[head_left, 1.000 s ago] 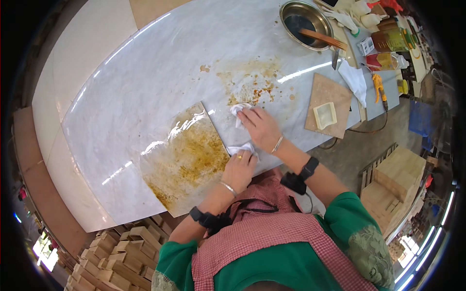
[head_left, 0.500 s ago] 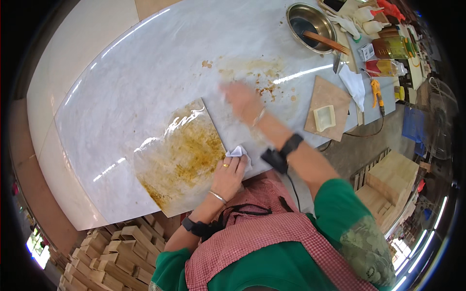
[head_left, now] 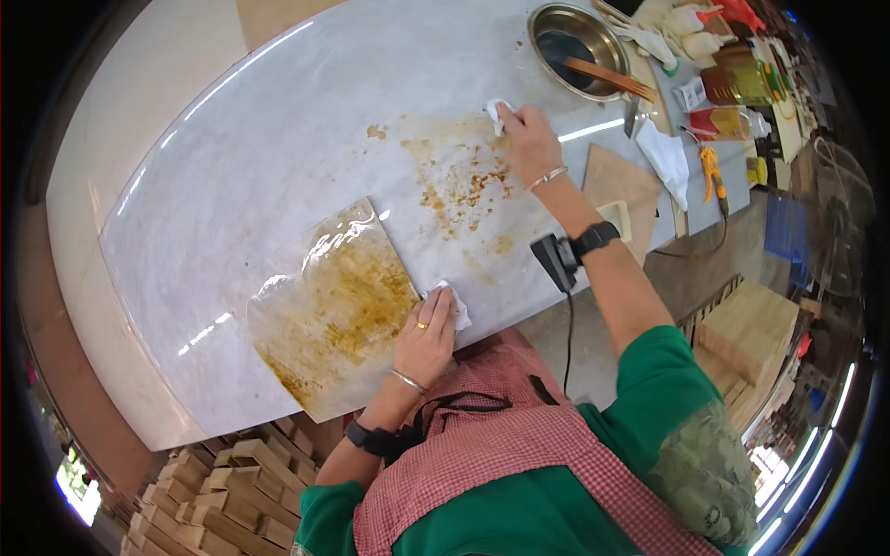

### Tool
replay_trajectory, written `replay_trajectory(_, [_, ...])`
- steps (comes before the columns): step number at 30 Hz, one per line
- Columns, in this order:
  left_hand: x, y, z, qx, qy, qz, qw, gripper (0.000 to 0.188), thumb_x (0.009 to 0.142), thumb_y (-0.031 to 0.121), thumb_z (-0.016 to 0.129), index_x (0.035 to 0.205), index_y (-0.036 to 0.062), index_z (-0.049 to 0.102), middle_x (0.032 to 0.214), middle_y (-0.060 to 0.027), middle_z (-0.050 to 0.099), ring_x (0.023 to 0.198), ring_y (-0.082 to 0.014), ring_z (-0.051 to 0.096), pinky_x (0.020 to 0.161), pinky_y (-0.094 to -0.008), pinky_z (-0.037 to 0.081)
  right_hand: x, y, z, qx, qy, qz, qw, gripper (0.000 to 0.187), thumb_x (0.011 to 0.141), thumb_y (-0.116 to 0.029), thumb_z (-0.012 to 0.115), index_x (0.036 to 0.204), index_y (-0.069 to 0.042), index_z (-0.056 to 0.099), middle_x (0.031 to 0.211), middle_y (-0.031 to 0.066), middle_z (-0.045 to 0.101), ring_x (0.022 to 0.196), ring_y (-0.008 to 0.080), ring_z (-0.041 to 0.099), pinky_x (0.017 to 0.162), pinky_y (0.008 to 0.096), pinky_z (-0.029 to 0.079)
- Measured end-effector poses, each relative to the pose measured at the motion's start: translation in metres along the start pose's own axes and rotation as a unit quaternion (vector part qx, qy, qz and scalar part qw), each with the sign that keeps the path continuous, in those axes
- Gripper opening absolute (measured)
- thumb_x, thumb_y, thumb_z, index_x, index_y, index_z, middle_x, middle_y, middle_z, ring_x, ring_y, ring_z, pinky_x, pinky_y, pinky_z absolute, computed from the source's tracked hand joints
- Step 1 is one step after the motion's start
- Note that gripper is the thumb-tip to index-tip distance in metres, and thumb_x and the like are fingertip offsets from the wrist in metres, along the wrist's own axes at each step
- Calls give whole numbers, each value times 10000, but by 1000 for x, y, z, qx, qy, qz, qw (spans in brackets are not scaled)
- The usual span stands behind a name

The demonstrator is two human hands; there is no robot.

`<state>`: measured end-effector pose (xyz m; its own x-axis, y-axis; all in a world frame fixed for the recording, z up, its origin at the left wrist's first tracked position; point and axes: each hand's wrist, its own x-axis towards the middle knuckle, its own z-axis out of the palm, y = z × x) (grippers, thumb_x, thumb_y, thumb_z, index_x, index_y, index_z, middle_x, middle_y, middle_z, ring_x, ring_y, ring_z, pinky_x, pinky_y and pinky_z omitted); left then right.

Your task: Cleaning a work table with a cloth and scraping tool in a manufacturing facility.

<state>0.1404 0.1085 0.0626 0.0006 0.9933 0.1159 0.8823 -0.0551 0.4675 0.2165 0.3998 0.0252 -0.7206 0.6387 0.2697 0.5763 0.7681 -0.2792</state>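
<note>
Right hand clamps a white cloth, which, if saturated, could smear brown stains across the surface; left hand touches another cloth, closure unclear

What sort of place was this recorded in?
Probably a woodworking or finishing workshop. Light wooden pieces are stacked beyond the table's near left edge, a container of yellowish liquid is at the far right, and a glossy, brown-blotched panel lies by the left hand.
</note>
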Motion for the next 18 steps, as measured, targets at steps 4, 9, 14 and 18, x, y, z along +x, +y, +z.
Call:
replay_trajectory(4, [-9,-2,4,-2,-17,-27,999,392,705,67,553,1068,-80,533,1184,-158,488,1107,-279,474,896,-374,417,-116,-62,-6,164,-21,87,982,210,875,-189,490,1019,-41,522,789,160,514,751,334,521,656,430,425])
replay_trajectory(9, [-3,0,3,-23,-20,-7,1000,374,725,66,519,1061,-100,529,1189,-180,481,1113,-295,467,896,-375,423,-67,6,-21,9,-18,222,975,272,874,-248,518,1017,-17,506,730,170,508,705,337,535,594,439,428])
replay_trajectory(14, [-6,-1,3,-17,-27,-27,999,400,723,61,522,1088,-105,514,1202,-184,473,1117,-296,464,895,-378,425,-113,-23,-17,41,-41,159,986,357,775,-71,557,1112,28,493,817,159,484,744,292,530,571,383,438])
replay_trajectory(18, [-8,-2,4,-32,-25,-33,999,442,688,42,587,1105,-81,510,1212,-163,466,1117,-303,464,908,-386,410,-137,-19,-13,-30,-34,53,998,342,852,-82,496,1174,32,493,808,143,475,652,305,494,595,387,417])
